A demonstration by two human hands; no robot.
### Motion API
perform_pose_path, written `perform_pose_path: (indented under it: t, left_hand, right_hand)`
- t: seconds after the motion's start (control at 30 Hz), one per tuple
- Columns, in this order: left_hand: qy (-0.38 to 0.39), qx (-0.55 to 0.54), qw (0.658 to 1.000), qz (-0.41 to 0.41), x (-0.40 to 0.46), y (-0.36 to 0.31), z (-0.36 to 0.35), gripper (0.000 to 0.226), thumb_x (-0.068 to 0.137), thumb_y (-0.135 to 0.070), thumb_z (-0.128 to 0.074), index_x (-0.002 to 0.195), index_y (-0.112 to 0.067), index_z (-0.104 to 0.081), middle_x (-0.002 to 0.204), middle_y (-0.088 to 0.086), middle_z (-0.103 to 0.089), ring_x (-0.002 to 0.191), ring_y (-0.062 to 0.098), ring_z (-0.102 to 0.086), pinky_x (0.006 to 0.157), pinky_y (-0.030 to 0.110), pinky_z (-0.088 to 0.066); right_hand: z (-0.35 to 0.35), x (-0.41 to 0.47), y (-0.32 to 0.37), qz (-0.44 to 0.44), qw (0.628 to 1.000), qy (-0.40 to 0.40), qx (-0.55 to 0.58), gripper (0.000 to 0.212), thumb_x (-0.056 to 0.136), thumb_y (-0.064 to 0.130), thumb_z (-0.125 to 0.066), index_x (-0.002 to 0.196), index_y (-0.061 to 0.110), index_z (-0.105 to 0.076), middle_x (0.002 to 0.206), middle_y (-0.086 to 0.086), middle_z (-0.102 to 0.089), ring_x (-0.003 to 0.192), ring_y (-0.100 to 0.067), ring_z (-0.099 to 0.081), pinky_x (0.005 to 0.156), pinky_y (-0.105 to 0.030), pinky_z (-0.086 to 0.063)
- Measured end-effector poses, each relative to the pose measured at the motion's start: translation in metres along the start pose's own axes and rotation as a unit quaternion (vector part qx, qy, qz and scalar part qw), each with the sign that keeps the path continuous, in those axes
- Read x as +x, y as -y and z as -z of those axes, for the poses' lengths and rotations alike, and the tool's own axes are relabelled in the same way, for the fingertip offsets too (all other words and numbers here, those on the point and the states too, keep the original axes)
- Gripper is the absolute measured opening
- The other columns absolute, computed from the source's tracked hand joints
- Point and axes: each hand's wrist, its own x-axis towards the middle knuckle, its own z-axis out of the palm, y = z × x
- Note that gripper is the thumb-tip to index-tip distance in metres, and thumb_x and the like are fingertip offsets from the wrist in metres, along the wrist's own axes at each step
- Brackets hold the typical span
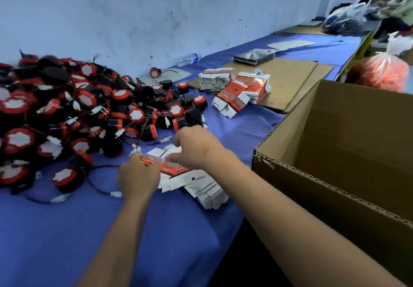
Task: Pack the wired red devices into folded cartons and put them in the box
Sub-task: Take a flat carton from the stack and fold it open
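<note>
My left hand [138,178] and my right hand [196,147] are close together over the blue cloth [67,230]. Both hold one flat red carton [169,166]. My left fingers curl round its near end. My right fingers pinch its top edge. The carton is not folded up into a box shape.

Right under my hands lies a stack of flat white cartons [205,191]. It touches the carton I hold.

To the right of my right arm stands a big brown box [335,152]. Its top is open and I see only its bare walls.

To the left of my left hand, and past it, is a big pile of red devices [73,110]. They are round, red and black, with white faces. Thin wires with white plugs stick out. One plug [115,194] lies just beside my left wrist.

Past my right hand are more red and white cartons [239,93], lying partly on a flat brown cardboard sheet [288,81].

Farther away lies a clear bottle [188,59] by the wall [156,7]. Far to the right are plastic bags [384,72].
</note>
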Motion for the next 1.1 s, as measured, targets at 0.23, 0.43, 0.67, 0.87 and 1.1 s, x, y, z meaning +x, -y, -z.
perform_pose_path:
  t: [0.23,0.43,0.67,0.87,1.1]
  left_hand:
    - [-0.020,-0.262,0.952,0.155,0.028,0.014,0.004,0.014,0.088,-0.006,-0.057,0.101,-0.006,-0.064,0.088,0.013,-0.059,0.080,0.029,-0.050,0.065,0.040,-0.043]
    - [-0.010,-0.432,0.883,0.182,0.027,0.011,0.014,0.010,0.090,-0.007,-0.064,0.083,-0.008,-0.057,0.072,0.010,-0.051,0.064,0.022,-0.044,0.057,0.029,-0.035]
    - [0.200,-0.606,0.766,0.074,0.003,0.036,0.077,0.025,0.093,-0.018,-0.061,0.111,-0.005,-0.072,0.092,0.010,-0.071,0.078,0.022,-0.065,0.076,0.037,-0.055]
    - [0.044,-0.521,0.852,0.028,-0.006,0.123,0.148,0.031,0.095,0.006,-0.047,0.106,-0.007,-0.073,0.092,0.009,-0.077,0.074,0.020,-0.073,0.058,0.026,-0.057]
    - [-0.023,-0.460,0.887,0.025,-0.003,0.194,0.192,0.039,0.095,0.015,-0.052,0.102,-0.013,-0.078,0.100,0.007,-0.080,0.092,0.021,-0.076,0.077,0.033,-0.062]
  right_hand:
    - [-0.078,0.032,0.011,0.011,0.995,0.079,-0.060,0.083,0.073,0.071,-0.074,0.139,0.027,-0.048,0.138,-0.012,-0.046,0.134,-0.037,-0.036,0.113,-0.068,-0.026]
    - [-0.066,0.032,0.000,0.038,0.999,-0.016,-0.033,0.107,0.062,0.077,-0.075,0.150,0.038,-0.030,0.125,-0.005,-0.037,0.121,-0.032,-0.030,0.103,-0.051,-0.034]
    - [-0.051,0.031,0.055,0.157,0.969,-0.142,0.129,0.117,0.053,0.078,-0.082,0.151,0.044,-0.029,0.124,0.003,-0.031,0.113,-0.020,-0.026,0.100,-0.039,-0.028]
    - [-0.097,0.033,0.150,0.240,0.936,0.006,0.257,0.110,0.063,0.069,-0.086,0.153,0.038,-0.032,0.131,0.005,-0.033,0.126,-0.017,-0.030,0.110,-0.037,-0.030]
    - [-0.163,0.045,0.215,0.206,0.878,-0.011,0.432,0.054,0.088,0.041,-0.079,0.130,0.021,-0.051,0.093,-0.003,-0.063,0.084,-0.018,-0.060,0.076,-0.037,-0.052]
